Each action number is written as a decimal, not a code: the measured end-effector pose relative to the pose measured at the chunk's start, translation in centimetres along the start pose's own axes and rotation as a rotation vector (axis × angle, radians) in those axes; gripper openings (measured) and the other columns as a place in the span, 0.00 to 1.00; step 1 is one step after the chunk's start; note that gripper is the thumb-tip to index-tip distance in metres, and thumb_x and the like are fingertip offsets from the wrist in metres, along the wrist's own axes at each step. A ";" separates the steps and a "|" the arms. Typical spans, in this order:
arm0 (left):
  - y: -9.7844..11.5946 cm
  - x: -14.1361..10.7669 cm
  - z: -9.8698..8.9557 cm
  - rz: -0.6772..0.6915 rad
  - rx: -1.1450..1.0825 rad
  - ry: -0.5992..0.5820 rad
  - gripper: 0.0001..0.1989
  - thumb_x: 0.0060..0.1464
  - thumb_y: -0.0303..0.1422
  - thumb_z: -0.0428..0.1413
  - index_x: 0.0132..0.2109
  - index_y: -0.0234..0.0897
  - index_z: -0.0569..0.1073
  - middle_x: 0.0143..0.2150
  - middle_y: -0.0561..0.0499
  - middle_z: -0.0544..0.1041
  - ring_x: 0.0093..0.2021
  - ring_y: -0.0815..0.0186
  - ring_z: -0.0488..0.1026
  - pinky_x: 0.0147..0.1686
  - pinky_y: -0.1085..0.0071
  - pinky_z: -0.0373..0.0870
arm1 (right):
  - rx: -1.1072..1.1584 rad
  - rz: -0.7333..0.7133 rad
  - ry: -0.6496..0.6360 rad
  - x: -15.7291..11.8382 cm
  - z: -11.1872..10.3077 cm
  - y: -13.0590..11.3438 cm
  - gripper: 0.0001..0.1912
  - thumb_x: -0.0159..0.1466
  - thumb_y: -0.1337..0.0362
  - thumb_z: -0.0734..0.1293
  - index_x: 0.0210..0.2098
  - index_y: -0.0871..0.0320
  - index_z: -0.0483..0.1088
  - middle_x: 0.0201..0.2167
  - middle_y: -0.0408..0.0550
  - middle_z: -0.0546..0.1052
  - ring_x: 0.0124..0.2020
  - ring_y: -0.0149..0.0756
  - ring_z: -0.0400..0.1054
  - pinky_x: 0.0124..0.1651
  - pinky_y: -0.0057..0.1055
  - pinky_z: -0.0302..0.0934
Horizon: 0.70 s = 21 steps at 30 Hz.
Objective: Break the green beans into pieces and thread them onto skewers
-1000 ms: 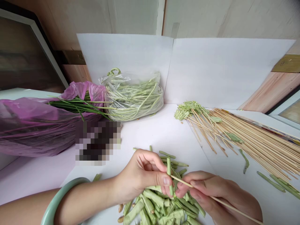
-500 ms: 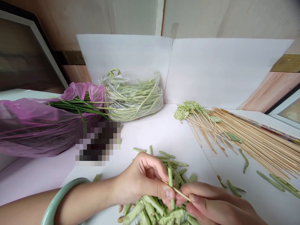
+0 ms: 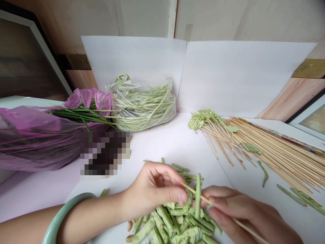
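A short green bean piece (image 3: 198, 196) is pierced crosswise by a thin wooden skewer (image 3: 245, 227). My right hand (image 3: 243, 210) grips the skewer just right of the bean piece. The fingers of my left hand (image 3: 162, 186) are pinched at the skewer's left tip, and a pale green bangle (image 3: 57, 217) circles that wrist. Beneath both hands lies a heap of cut bean pieces (image 3: 167, 220) on the white surface.
A clear bag of long beans (image 3: 147, 108) stands at the back, beside a purple bag (image 3: 38, 139) of green stalks. At the right are loose skewers (image 3: 274, 149), skewers threaded with beans (image 3: 205, 118) and single bean pieces (image 3: 291, 195). A pixelated dark patch is at left.
The bean piece has left my left fingers' hold and now sits free on the skewer, further right. My right hand has shifted slightly right and up, with more skewer showing.
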State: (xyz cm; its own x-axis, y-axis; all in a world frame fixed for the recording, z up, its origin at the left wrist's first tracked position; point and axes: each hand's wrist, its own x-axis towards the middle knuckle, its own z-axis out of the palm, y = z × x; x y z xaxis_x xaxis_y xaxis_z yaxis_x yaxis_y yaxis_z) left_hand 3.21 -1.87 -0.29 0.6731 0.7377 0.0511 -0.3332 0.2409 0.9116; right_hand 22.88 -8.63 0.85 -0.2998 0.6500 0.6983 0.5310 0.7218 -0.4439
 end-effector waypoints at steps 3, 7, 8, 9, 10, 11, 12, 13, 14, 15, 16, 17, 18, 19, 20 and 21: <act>0.5 0.9 -0.9 0.181 0.434 0.267 0.09 0.58 0.33 0.56 0.32 0.32 0.74 0.27 0.51 0.76 0.28 0.71 0.72 0.32 0.75 0.71 | -0.054 0.097 0.189 -0.1 -0.5 0.7 0.06 0.63 0.71 0.65 0.36 0.52 0.68 0.32 0.39 0.79 0.32 0.26 0.77 0.43 0.11 0.68; 0.6 1.7 -2.3 0.260 0.944 0.305 0.08 0.57 0.23 0.50 0.41 0.33 0.73 0.37 0.48 0.75 0.37 0.65 0.71 0.40 0.68 0.69 | -0.054 0.113 0.219 -0.2 -0.8 1.6 0.07 0.62 0.72 0.66 0.36 0.53 0.70 0.31 0.38 0.80 0.31 0.25 0.77 0.44 0.11 0.68; 0.6 1.7 -2.6 0.250 1.047 0.277 0.12 0.55 0.20 0.49 0.43 0.33 0.73 0.40 0.46 0.75 0.40 0.63 0.71 0.43 0.66 0.69 | -0.062 0.102 0.207 -0.3 -0.8 1.8 0.06 0.62 0.71 0.66 0.36 0.53 0.70 0.31 0.38 0.80 0.31 0.25 0.77 0.43 0.12 0.69; 0.5 1.7 -2.8 0.231 1.144 0.250 0.16 0.53 0.17 0.48 0.45 0.33 0.73 0.42 0.45 0.75 0.43 0.62 0.70 0.46 0.65 0.68 | -0.073 0.093 0.189 -0.3 -0.7 1.9 0.06 0.62 0.71 0.66 0.36 0.53 0.70 0.31 0.39 0.80 0.31 0.26 0.78 0.42 0.12 0.70; 0.4 1.7 -2.8 0.206 1.242 0.226 0.18 0.52 0.16 0.47 0.46 0.33 0.73 0.44 0.45 0.74 0.45 0.61 0.69 0.48 0.64 0.67 | -0.083 0.082 0.174 -0.3 -0.6 2.1 0.05 0.62 0.71 0.67 0.35 0.53 0.70 0.31 0.39 0.80 0.31 0.27 0.78 0.41 0.12 0.70; 0.4 1.6 -2.9 0.176 1.322 0.206 0.20 0.50 0.15 0.46 0.46 0.33 0.74 0.44 0.45 0.74 0.47 0.60 0.69 0.49 0.63 0.66 | -0.092 0.073 0.162 -0.3 -0.5 2.2 0.05 0.62 0.71 0.67 0.35 0.54 0.70 0.30 0.40 0.81 0.31 0.27 0.78 0.40 0.13 0.70; 0.5 1.6 -2.8 0.144 1.379 0.193 0.21 0.49 0.15 0.46 0.46 0.34 0.74 0.44 0.45 0.74 0.48 0.59 0.68 0.50 0.63 0.66 | -0.092 0.068 0.152 -0.4 -0.4 2.2 0.05 0.61 0.71 0.67 0.35 0.54 0.70 0.30 0.40 0.81 0.30 0.28 0.78 0.39 0.13 0.71; 0.5 1.6 -2.7 0.112 1.433 0.183 0.21 0.49 0.15 0.47 0.45 0.34 0.75 0.44 0.45 0.74 0.48 0.58 0.67 0.49 0.63 0.66 | -0.085 0.061 0.147 -0.4 -0.3 2.3 0.05 0.61 0.71 0.68 0.35 0.54 0.70 0.30 0.40 0.81 0.30 0.28 0.78 0.39 0.14 0.71; 0.7 1.5 -2.6 0.083 1.483 0.175 0.21 0.48 0.15 0.47 0.45 0.34 0.75 0.43 0.45 0.74 0.47 0.58 0.67 0.49 0.63 0.67 | -0.076 0.061 0.141 -0.4 -0.2 2.3 0.05 0.61 0.71 0.68 0.35 0.54 0.70 0.31 0.41 0.81 0.30 0.29 0.78 0.39 0.15 0.71; 0.8 1.5 -2.4 0.058 1.530 0.168 0.20 0.48 0.16 0.47 0.44 0.35 0.76 0.43 0.45 0.74 0.46 0.58 0.67 0.48 0.62 0.67 | -0.067 0.057 0.137 -0.5 -0.1 2.3 0.06 0.61 0.71 0.68 0.35 0.54 0.70 0.31 0.41 0.81 0.30 0.29 0.77 0.39 0.15 0.71; 1.0 1.5 -2.3 0.038 1.573 0.163 0.19 0.49 0.17 0.47 0.44 0.35 0.76 0.42 0.45 0.74 0.46 0.57 0.67 0.48 0.62 0.67 | -0.061 0.054 0.133 -0.5 0.0 2.3 0.06 0.61 0.71 0.68 0.35 0.54 0.70 0.31 0.41 0.80 0.30 0.29 0.77 0.39 0.15 0.71; 1.1 1.6 -2.2 0.023 1.607 0.160 0.18 0.50 0.18 0.47 0.42 0.35 0.76 0.41 0.45 0.74 0.45 0.56 0.67 0.47 0.61 0.67 | -0.056 0.052 0.125 -0.6 0.0 2.4 0.06 0.61 0.72 0.68 0.36 0.54 0.70 0.31 0.41 0.80 0.30 0.29 0.77 0.39 0.16 0.71; 1.2 1.6 -2.2 0.014 1.628 0.160 0.16 0.52 0.19 0.47 0.41 0.35 0.76 0.40 0.45 0.74 0.45 0.56 0.67 0.46 0.61 0.67 | -0.052 0.049 0.116 -0.7 0.0 2.4 0.07 0.61 0.72 0.68 0.36 0.54 0.69 0.32 0.41 0.80 0.30 0.29 0.77 0.39 0.16 0.71; 1.3 1.6 -2.2 0.009 1.639 0.161 0.15 0.53 0.20 0.47 0.39 0.35 0.76 0.40 0.44 0.74 0.44 0.56 0.67 0.45 0.61 0.67 | -0.050 0.049 0.108 -0.7 0.0 2.4 0.07 0.61 0.72 0.68 0.36 0.54 0.69 0.32 0.41 0.80 0.30 0.29 0.77 0.39 0.16 0.71; 1.4 1.7 -2.2 0.006 1.645 0.163 0.14 0.54 0.20 0.47 0.38 0.35 0.76 0.39 0.45 0.74 0.44 0.57 0.66 0.45 0.62 0.67 | -0.048 0.049 0.102 -0.8 -0.1 2.4 0.08 0.60 0.72 0.68 0.36 0.54 0.69 0.32 0.41 0.80 0.30 0.30 0.77 0.40 0.17 0.72; 1.4 1.7 -2.2 0.002 1.653 0.162 0.13 0.55 0.21 0.47 0.37 0.35 0.75 0.39 0.45 0.74 0.43 0.57 0.66 0.44 0.63 0.67 | -0.047 0.051 0.100 -0.8 -0.1 2.5 0.08 0.60 0.72 0.68 0.36 0.54 0.69 0.33 0.41 0.80 0.31 0.30 0.77 0.40 0.17 0.72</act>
State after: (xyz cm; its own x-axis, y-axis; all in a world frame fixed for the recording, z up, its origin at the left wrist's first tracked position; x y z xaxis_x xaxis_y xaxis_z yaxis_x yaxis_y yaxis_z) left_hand 2.47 1.13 0.17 0.5668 0.8166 0.1089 0.7517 -0.5667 0.3374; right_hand 24.52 -7.41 -0.74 -0.1920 0.6566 0.7294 0.5809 0.6751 -0.4548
